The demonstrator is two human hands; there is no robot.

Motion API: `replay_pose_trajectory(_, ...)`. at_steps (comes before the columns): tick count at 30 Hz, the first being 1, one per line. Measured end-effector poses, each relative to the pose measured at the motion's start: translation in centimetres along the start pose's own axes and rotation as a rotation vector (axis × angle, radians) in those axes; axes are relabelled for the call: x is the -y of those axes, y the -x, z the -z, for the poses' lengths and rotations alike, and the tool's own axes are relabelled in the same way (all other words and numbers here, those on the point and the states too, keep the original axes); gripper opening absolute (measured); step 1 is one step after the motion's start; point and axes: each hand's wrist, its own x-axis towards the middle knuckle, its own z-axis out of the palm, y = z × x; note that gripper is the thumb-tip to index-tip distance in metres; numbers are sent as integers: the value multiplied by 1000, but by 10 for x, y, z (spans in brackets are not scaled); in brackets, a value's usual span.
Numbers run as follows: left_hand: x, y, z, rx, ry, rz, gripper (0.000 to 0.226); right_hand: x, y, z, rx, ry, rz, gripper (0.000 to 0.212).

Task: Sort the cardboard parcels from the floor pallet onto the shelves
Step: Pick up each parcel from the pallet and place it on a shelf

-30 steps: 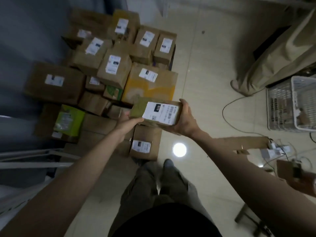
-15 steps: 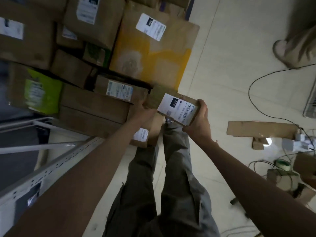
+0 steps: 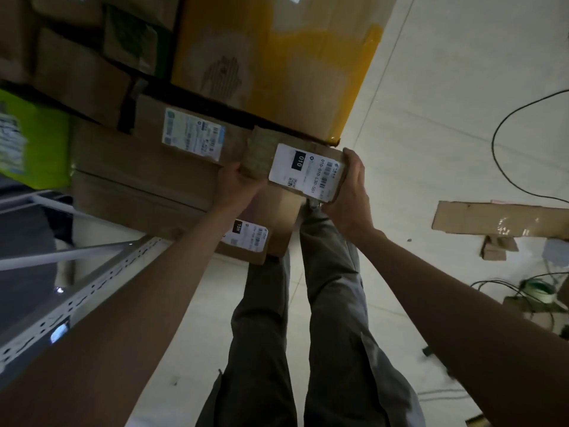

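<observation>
A small cardboard parcel [image 3: 261, 155] with a white label marked 010 is held in front of me, above my legs. My left hand [image 3: 237, 186] grips its left end and my right hand [image 3: 351, 192] wraps its right end. Behind it lies the pile of parcels on the floor: a large yellow-taped box [image 3: 277, 57], a brown box with a pale blue label [image 3: 191, 134], a long flat box [image 3: 138, 186], a green-printed parcel [image 3: 30, 137] and a small box labelled 15H [image 3: 264, 232] under my hands.
A white perforated shelf upright [image 3: 92, 288] runs diagonally at the lower left beside my left arm. On the pale tiled floor [image 3: 431, 87] to the right lie a flattened cardboard piece [image 3: 498, 217], black cables [image 3: 505, 167] and small devices.
The view has closed in on the pile, which now fills the upper left. Both hands keep their hold on the 010 parcel, which has tilted clockwise.
</observation>
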Motion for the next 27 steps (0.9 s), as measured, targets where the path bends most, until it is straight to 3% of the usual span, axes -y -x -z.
replay_pose_trajectory(3,5,-9,6,-61,9,-15,26,1,-16,-16,27,36,-39,89)
replay_pose_trajectory(7,10,-17,17,-126,39,-14,46,6,-29,-41,47,61,-86,93)
replay_pose_trajectory(12,21,-19,19,-116,99,-40,56,-1,-27,-64,58,2,-120,95)
replay_pose_trajectory(15,24,-17,16,-89,145,-38,73,-12,-24,-71,190,-28,-141,94)
replay_pose_trajectory(21,28,-11,12,-33,17,-41,72,-10,-34,-72,440,121,-162,94)
replay_pose_trajectory(27,27,16,38,13,-21,-55,62,35,-22,-49,326,238,-152,76)
